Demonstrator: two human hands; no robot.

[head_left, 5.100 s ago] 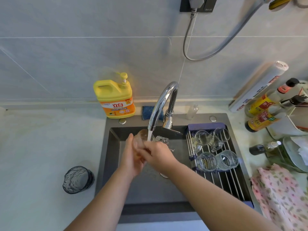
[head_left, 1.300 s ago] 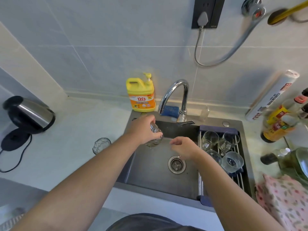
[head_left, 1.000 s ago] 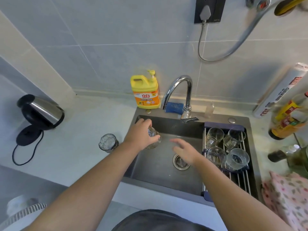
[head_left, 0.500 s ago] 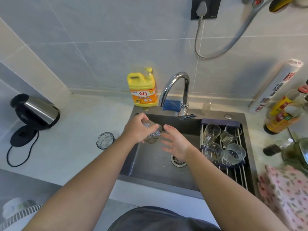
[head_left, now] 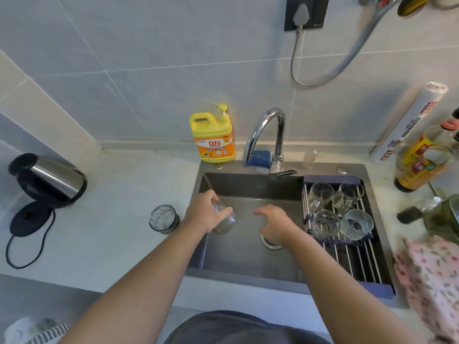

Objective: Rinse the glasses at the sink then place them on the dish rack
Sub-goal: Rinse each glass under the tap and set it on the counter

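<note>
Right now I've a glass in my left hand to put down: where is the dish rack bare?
The dish rack's near half is bare rods, bordered by the front two glasses, the sink basin and the floral cloth. Its far end, by the faucet, is crowded with glasses.

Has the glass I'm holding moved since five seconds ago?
Yes. The clear drinking glass in the left hand shifted left, from under the curved chrome faucet toward the left wall of the dark sink.
</note>
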